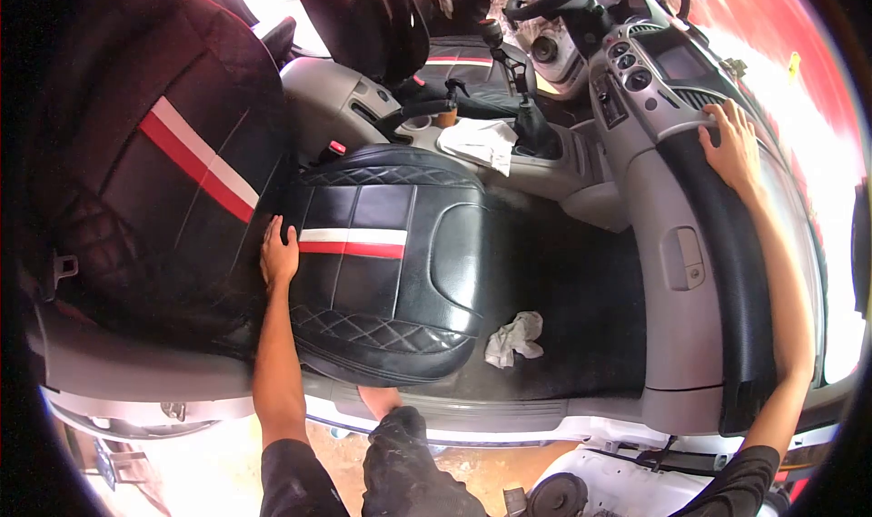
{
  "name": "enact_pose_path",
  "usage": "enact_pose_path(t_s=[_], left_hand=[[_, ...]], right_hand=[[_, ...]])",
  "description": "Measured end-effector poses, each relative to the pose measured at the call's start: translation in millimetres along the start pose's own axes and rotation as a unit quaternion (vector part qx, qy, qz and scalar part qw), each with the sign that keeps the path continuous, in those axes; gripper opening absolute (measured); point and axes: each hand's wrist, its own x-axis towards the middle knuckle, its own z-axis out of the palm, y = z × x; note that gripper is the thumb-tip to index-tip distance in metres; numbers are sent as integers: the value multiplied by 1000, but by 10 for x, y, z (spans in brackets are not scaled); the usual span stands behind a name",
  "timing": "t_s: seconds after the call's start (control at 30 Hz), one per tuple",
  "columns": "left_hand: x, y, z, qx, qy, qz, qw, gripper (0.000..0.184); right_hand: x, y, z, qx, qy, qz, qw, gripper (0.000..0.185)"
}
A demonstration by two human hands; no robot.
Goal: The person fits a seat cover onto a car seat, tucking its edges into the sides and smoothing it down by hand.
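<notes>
Apparently for support, the left hand [279,255] is laid open at the seat cushion [371,206] rear edge, the right hand [734,149] likewise atop the dashboard [670,185].

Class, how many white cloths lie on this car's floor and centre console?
2: one cloth on the centre console beside the gear lever, a second cloth on the floor before the near seat. Others may be hidden.

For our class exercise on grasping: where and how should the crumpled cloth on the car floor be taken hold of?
Probably best pinched at its bunched middle: the cloth has loose folds there to gather. Come from above, slightly from the dashboard side, where the floor looks open; the seat edge lies close opposite.
</notes>
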Motion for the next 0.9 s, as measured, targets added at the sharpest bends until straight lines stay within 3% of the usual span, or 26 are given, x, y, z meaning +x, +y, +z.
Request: enact_pose_path(t_s=[0.37, 0.53, 0.6, 0.8, 0.9], left_hand=[[-21, 47, -28, -18, 1, -14, 1000, 49], [-63, 143, -101, -13, 1, -26, 1000, 49], [3, -25, 17, -15, 13, 10, 1000, 48], [53, -91, 81, -61, 4, 26, 998, 49], [84, -123, 176, -35, 15, 23, 999, 49]], right_hand=[[29, -40, -79, 18, -49, 23, 998, 36], [24, -43, -83, 23, -37, 18, 999, 38], [25, -43, -104, 8, -42, 11, 999, 38], [-31, 65, 60, -3, 28, -3, 1000, 38], [-24, 39, -26, 28, -7, 5, 1000, 36]])
